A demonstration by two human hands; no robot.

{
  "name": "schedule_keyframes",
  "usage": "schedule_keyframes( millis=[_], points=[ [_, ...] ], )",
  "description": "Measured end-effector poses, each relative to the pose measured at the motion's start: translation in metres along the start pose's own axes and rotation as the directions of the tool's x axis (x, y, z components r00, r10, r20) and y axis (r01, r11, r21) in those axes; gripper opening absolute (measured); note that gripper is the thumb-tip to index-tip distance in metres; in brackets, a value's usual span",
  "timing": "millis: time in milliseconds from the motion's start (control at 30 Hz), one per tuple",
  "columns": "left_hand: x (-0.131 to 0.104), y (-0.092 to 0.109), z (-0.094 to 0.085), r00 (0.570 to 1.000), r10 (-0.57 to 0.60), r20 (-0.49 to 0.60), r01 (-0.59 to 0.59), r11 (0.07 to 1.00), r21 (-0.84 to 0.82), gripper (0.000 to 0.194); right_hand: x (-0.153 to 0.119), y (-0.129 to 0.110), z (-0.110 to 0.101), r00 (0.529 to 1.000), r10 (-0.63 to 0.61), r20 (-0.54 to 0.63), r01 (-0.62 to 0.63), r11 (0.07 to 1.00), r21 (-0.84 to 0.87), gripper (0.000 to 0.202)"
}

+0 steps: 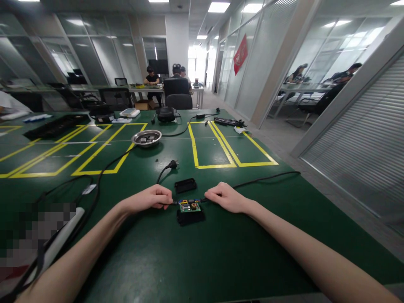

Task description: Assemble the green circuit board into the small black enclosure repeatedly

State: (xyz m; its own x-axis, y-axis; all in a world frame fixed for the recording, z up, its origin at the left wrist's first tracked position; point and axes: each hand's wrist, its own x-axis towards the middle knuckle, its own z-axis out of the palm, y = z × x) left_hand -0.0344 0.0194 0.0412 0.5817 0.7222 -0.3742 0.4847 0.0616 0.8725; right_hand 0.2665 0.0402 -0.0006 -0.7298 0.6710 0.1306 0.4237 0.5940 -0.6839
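A small green circuit board (pixel 190 206) with coloured wires and a round coil lies between my hands, over a black case half (pixel 191 218). My left hand (pixel 158 197) pinches the black cable at the board's left end. On the right side, my right hand (pixel 224 198) has its fingers closed on the other black cable (pixel 261 179), which runs off to the right. Just behind the board rests a second black case half (pixel 185 185), untouched. A black plug (pixel 172 164) lies behind my left hand, its cord passing behind that hand.
A metal bowl (pixel 146 138) with metal parts stands farther back on the green table (pixel 240 248). Cables and a white-edged object (pixel 67 229) lie at left. Black items sit along the far edge. People (pixel 176 71) sit at tables beyond.
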Motion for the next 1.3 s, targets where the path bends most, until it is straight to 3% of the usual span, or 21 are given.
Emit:
schedule_keyframes(
  millis=[167, 400, 667, 800, 933, 1133, 1300],
  points=[
    [-0.001, 0.001, -0.002, 0.998, 0.025, 0.057, -0.029, 0.997, 0.074, 0.038, -0.004, -0.003, 0.004, 0.999, -0.009, 0.033, 0.008, 0.999, 0.04, 0.054],
    [0.002, -0.004, 0.001, 0.998, 0.022, 0.054, -0.029, 0.99, 0.14, 0.035, -0.004, 0.001, 0.007, 0.998, -0.055, -0.018, 0.053, 0.995, -0.082, 0.054],
    [-0.001, -0.005, 0.006, 0.998, 0.038, 0.058, -0.048, 0.984, 0.17, 0.043, -0.006, 0.0, 0.005, 0.993, -0.108, -0.04, 0.101, 0.983, -0.153, 0.054],
    [-0.004, -0.006, 0.008, 0.998, 0.03, 0.057, -0.04, 0.981, 0.187, 0.046, -0.009, -0.005, 0.003, 0.987, -0.153, -0.043, 0.147, 0.983, -0.109, 0.044],
    [-0.004, -0.009, 0.012, 0.999, 0.046, 0.025, -0.051, 0.97, 0.238, 0.037, -0.011, -0.013, 0.002, 0.982, -0.181, -0.052, 0.18, 0.983, -0.025, 0.032],
    [-0.001, -0.015, 0.022, 0.961, 0.241, -0.133, -0.188, 0.927, 0.323, 0.021, -0.01, -0.018, 0.0, 0.987, -0.154, -0.034, 0.157, 0.985, 0.071, 0.017],
    [0.001, -0.012, 0.023, 0.959, 0.254, -0.127, -0.193, 0.912, 0.361, 0.022, -0.011, -0.015, 0.0, 0.987, -0.161, 0.01, 0.16, 0.986, 0.047, 0.01]
  ],
)
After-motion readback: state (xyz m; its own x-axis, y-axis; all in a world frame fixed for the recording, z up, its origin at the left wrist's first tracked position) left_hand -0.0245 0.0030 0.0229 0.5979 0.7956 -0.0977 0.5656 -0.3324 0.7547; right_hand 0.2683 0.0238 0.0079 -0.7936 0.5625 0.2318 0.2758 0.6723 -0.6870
